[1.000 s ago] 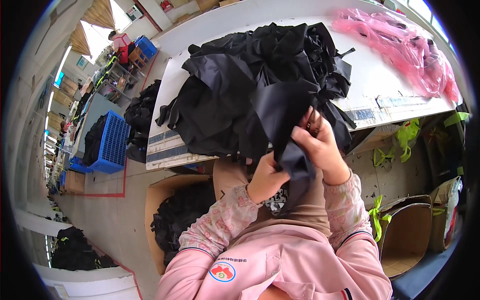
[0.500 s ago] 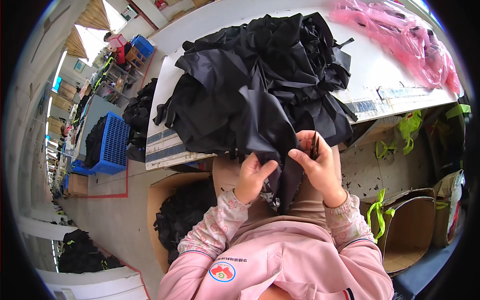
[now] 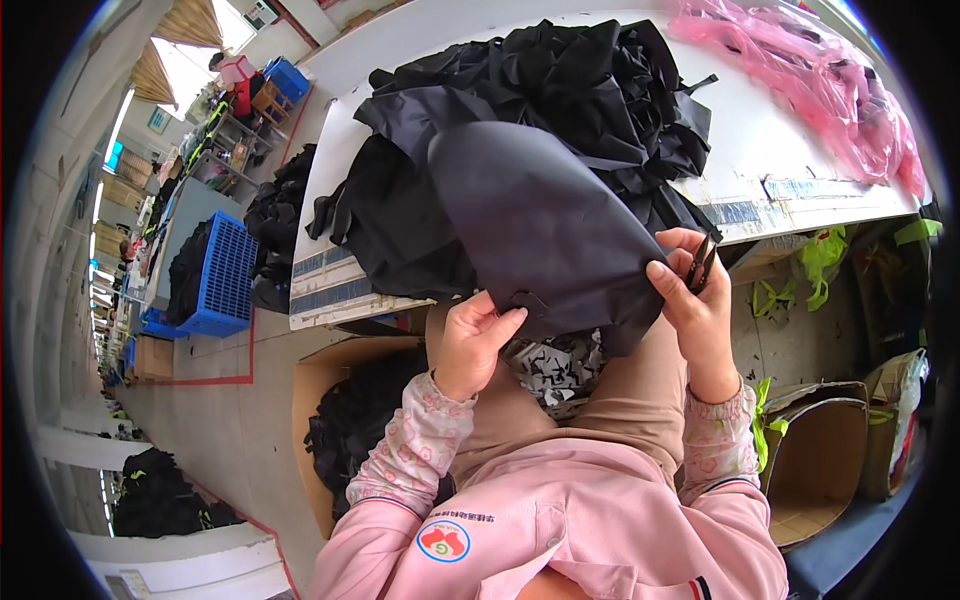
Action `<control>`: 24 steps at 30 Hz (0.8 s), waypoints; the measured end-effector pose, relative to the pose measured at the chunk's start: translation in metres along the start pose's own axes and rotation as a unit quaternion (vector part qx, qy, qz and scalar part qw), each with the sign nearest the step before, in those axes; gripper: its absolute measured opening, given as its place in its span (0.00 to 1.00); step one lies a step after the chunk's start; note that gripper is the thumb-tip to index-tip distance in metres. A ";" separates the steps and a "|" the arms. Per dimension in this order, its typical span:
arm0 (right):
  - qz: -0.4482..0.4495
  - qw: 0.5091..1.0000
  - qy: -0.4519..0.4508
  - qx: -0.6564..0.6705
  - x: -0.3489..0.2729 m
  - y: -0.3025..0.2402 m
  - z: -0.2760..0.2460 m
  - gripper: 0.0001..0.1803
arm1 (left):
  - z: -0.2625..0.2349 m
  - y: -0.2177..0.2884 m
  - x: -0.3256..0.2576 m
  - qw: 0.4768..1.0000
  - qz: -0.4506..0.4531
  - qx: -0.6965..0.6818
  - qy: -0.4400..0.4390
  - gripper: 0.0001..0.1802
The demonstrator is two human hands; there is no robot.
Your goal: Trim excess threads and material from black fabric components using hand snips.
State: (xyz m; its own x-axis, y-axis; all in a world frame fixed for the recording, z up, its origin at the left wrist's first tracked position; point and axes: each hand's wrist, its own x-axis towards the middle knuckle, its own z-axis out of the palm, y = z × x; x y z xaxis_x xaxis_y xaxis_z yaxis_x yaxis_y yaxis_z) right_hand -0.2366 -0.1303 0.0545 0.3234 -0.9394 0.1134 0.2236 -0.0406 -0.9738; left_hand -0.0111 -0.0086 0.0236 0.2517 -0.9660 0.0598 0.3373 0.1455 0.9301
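Note:
A rounded piece of black fabric (image 3: pixel 540 225) is spread out above my lap. My left hand (image 3: pixel 470 340) pinches its lower left edge. My right hand (image 3: pixel 690 295) grips its right edge and also holds small dark snips (image 3: pixel 700 265) between the fingers. Behind the piece, a big heap of black fabric pieces (image 3: pixel 560 100) lies on the white table (image 3: pixel 800 150). Small black and white scraps (image 3: pixel 560 365) rest on my lap under the piece.
Pink plastic bags (image 3: pixel 820 80) lie at the table's far right. A cardboard box with black fabric (image 3: pixel 350 430) stands at my left on the floor, another open box (image 3: pixel 820 460) at my right. A blue crate (image 3: pixel 215 275) and dark bundles sit further left.
The black piece was bunched between both hands near my chest; now my hands have drawn apart and the piece is spread open and flat in front of me.

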 end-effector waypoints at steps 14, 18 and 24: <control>-0.168 0.928 0.093 -0.321 -0.011 0.010 0.002 0.13 | 0.021 0.003 -0.005 0.978 0.098 0.183 -0.014 0.43; -0.212 0.951 -0.108 -0.196 -0.032 -0.012 0.041 0.20 | 0.027 0.001 -0.008 0.962 0.135 0.234 -0.044 0.31; -0.161 0.949 -0.108 -0.248 -0.036 0.017 0.046 0.13 | 0.031 0.015 -0.013 0.955 0.071 0.283 -0.045 0.16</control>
State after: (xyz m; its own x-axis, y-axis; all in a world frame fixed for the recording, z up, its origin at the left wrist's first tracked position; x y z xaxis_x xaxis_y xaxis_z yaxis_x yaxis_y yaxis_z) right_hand -0.2017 -0.0818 0.0433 0.5041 -0.7618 0.4067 -0.0996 -0.5191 -0.8489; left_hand -0.0377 -0.0002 0.0476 0.1707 -0.9631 0.2078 -0.2460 0.1626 0.9555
